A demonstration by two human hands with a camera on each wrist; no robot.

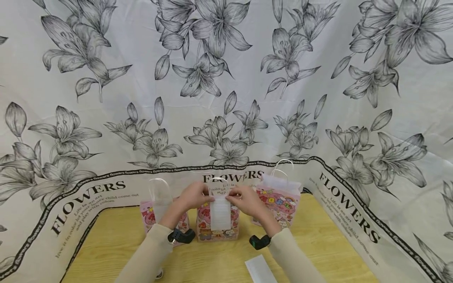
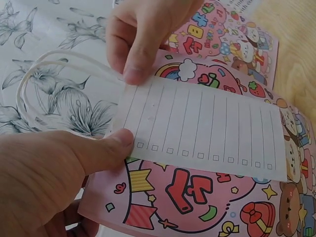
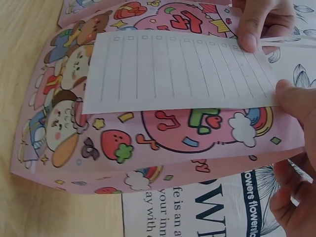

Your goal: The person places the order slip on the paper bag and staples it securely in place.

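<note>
A pink cartoon-print paper gift bag [image 1: 203,214] stands upright in the middle of the table, its white handles up. Over its front hangs a white lined checklist sheet [image 1: 220,214] with a column of small boxes. My left hand [image 1: 192,196] pinches one top corner of the sheet against the bag's rim, thumb in front and fingers behind. At the other top corner my right hand [image 1: 247,200] does likewise, its thumb on the sheet [image 3: 168,74]. The wrist views show the sheet's lower end lying over the printed bears and dogs.
Similar gift bags stand on either side: one at left [image 1: 148,214], partly behind my left arm, and one at right [image 1: 277,200]. Another white paper [image 1: 260,269] lies near the table's front. A flower-print curtain [image 1: 226,129] surrounds the wooden table [image 1: 116,239].
</note>
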